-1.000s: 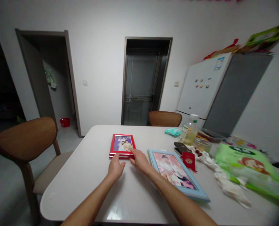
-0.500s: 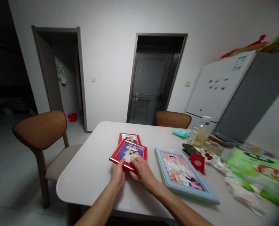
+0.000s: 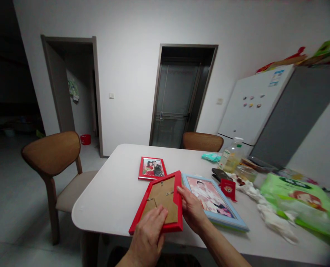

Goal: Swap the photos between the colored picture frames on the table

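Note:
A red picture frame is raised off the near part of the table, tilted, with its brown back and small metal clips facing me. My right hand grips its right edge, thumb on the back side. My left hand is closed over its lower edge, the fingers bent onto the backing board; the fingertips' exact hold is partly hidden. Behind it, a second red picture frame lies face up with a photo of a couple. To the right, a larger light blue picture frame lies face up, its left side partly covered.
On the table's right side are a red booklet, a dark phone-like object, a bottle, a glass jar, crumpled tissues and a green tissue pack. Chairs stand left and behind.
The upper red picture frame has been lifted off the other one, brought nearer and turned over, back side up. My right hand has shifted to its right edge. The lower frame's photo now shows fully.

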`<state>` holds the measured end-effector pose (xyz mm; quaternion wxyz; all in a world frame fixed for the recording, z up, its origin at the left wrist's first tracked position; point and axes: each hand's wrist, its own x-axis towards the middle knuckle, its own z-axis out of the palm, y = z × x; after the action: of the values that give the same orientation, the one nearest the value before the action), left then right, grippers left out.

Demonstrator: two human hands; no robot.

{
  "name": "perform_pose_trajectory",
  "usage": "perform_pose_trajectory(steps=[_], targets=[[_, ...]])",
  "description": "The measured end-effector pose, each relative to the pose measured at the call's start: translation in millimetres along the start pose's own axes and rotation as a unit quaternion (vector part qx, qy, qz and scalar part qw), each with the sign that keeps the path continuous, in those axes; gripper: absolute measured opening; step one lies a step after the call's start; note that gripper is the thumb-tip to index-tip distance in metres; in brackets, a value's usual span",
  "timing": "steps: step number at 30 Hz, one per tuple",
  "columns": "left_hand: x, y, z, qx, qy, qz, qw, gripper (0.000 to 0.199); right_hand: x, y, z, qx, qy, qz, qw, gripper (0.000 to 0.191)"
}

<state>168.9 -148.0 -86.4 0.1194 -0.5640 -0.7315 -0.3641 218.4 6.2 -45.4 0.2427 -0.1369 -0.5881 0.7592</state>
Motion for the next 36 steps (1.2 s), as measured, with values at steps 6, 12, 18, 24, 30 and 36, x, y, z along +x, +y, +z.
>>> perform_pose_trajectory(steps=[6, 12, 18, 24, 30, 36], targets=[[-16, 0, 22.1, 0.127, -0.119, 0.014, 0.985, 0.046, 3, 27, -20, -0.12, -0.011, 0.032, 0.992, 0.041], [-18, 6, 31.0, 0.125, -0.187, -0.011, 0.974, 0.04, 18, 51, -38, -0.455, 0.037, -0.046, 0.888, 0.042], [-17, 1, 25.8, 0.078, -0.197, -0.057, 0.976, 0.043, 18, 55, -37, -0.626, 0.035, -0.075, 0.776, 0.038], [-18, -15, -12.3, 0.043, -0.206, -0.144, 0.967, 0.042, 16, 54, -33, -0.642, 0.009, -0.098, 0.76, 0.028], [-25, -25, -21.9, -0.018, -0.18, -0.189, 0.965, 0.036, 20, 59, -32, -0.635, 0.025, -0.101, 0.766, 0.022], [-25, -24, -19.1, -0.011, -0.177, -0.199, 0.964, 0.051, 18, 60, -32, -0.629, 0.038, -0.133, 0.765, 0.026]])
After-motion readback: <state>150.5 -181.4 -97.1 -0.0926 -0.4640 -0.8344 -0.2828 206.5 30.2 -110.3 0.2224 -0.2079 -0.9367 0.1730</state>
